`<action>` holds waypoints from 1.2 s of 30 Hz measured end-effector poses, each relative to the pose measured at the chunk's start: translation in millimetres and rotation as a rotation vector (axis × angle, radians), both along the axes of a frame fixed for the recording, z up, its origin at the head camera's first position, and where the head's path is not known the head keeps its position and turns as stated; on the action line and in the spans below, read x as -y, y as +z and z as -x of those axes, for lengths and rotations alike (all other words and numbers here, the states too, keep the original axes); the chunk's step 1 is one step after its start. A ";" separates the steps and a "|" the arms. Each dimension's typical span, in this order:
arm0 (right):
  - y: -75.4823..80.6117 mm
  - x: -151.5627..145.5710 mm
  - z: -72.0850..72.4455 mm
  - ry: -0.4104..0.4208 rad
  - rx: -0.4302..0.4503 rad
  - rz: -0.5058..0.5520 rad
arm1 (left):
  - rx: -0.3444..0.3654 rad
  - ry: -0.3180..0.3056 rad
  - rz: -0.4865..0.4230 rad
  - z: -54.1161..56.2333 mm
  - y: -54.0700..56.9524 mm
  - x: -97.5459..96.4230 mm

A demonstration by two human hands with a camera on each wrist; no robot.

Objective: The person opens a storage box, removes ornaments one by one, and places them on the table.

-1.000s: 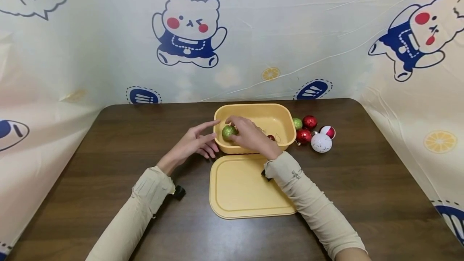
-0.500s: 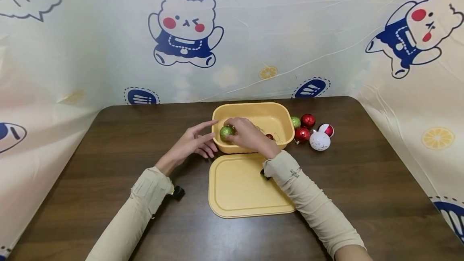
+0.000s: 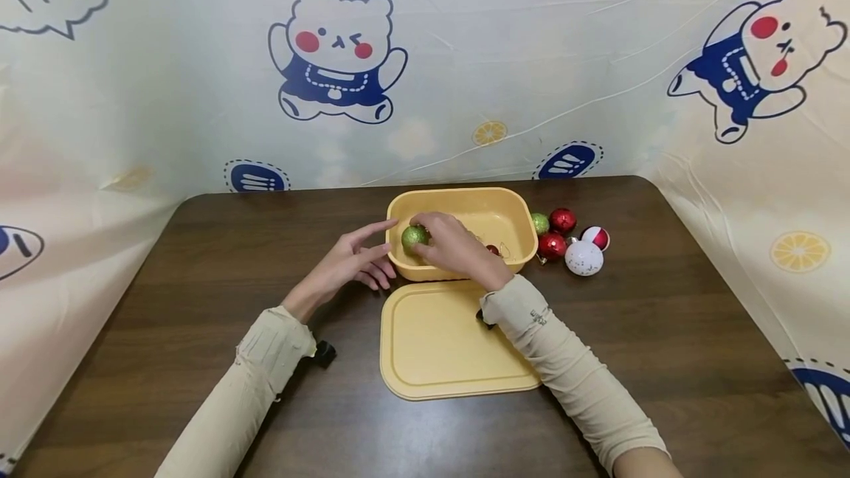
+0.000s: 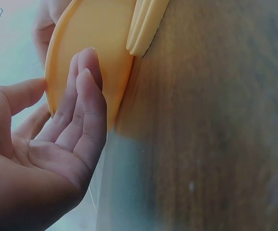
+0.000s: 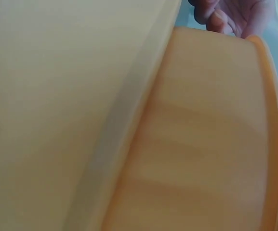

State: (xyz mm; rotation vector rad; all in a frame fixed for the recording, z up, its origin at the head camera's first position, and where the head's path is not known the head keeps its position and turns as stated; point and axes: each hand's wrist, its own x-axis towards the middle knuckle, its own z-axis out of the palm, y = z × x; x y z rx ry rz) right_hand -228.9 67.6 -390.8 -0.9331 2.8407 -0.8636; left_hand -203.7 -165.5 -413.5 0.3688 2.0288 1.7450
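Observation:
At the left end of an open yellow plastic box (image 3: 501, 201), my right hand (image 3: 454, 243) reaches inside and holds a green glittery Christmas bauble (image 3: 412, 237) between thumb and fingers. A small dark red bauble (image 3: 492, 249) shows in the box beside my right wrist. My left hand (image 3: 345, 262) is at the box's left end, fingers loosely extended, thumb and index finger right at the rim. In the left wrist view, the left hand (image 4: 61, 139) lies along the box's outer wall. The right wrist view shows mostly the box wall (image 5: 201, 125); the right hand is largely hidden there.
A flat yellow lid (image 3: 458, 349) lies on the brown wooden table (image 3: 664, 316) in front of the box, partly under my right forearm. Right of the box sit several baubles: green (image 3: 541, 223), red (image 3: 562, 220), another red (image 3: 552, 246), red-and-white (image 3: 596, 237) and speckled white (image 3: 584, 258).

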 end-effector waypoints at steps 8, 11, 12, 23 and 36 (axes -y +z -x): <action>13.2 -9.7 1.6 -0.028 -0.020 0.073 | 0.000 0.001 0.007 -0.2 0.6 0.4; 18.0 -14.1 2.1 -0.031 -0.009 0.109 | 0.000 -0.001 0.005 -0.2 0.2 1.0; 19.2 -15.5 2.5 -0.031 -0.003 0.116 | 0.000 -0.002 0.004 -0.1 -0.1 1.2; 30.5 -34.4 1.5 -0.046 0.074 0.212 | 0.002 -0.003 0.008 0.3 0.4 1.3; 36.2 -49.0 -0.7 0.001 0.111 0.258 | 0.006 0.001 0.011 -0.1 0.4 0.7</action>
